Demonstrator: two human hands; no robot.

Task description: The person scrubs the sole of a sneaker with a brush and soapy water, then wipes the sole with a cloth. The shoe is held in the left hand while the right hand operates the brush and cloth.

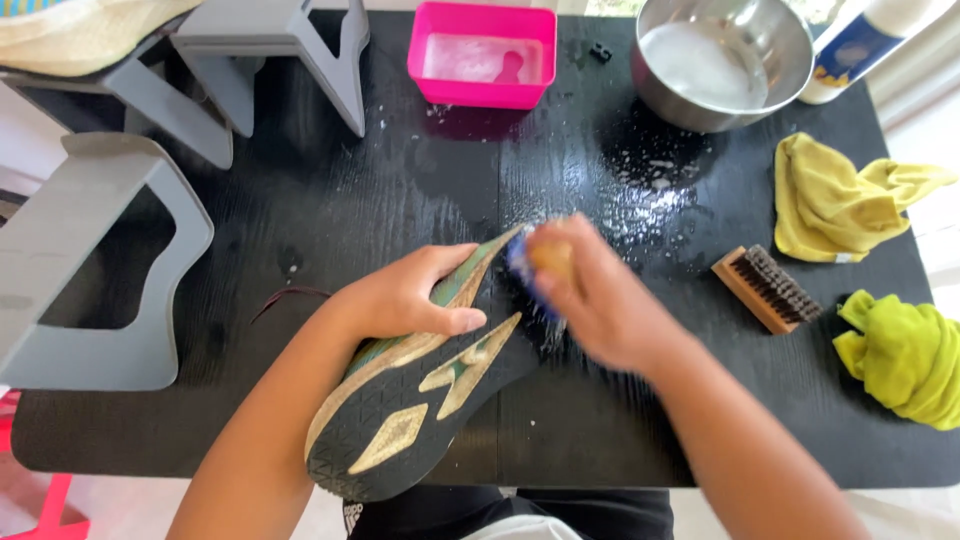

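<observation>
A sports shoe lies sole-up on the black table, its dark sole marked with tan patches. My left hand grips the shoe across its middle, thumb on the sole. My right hand, blurred with motion, holds a small brush with a wooden back and blue bristles. The bristles press against the toe end of the shoe. A dark lace trails out to the left of the shoe.
A pink tub and a steel bowl, both with soapy water, stand at the back. A wooden brush and two yellow cloths lie at the right. Grey stands occupy the left. Suds spot the table's middle.
</observation>
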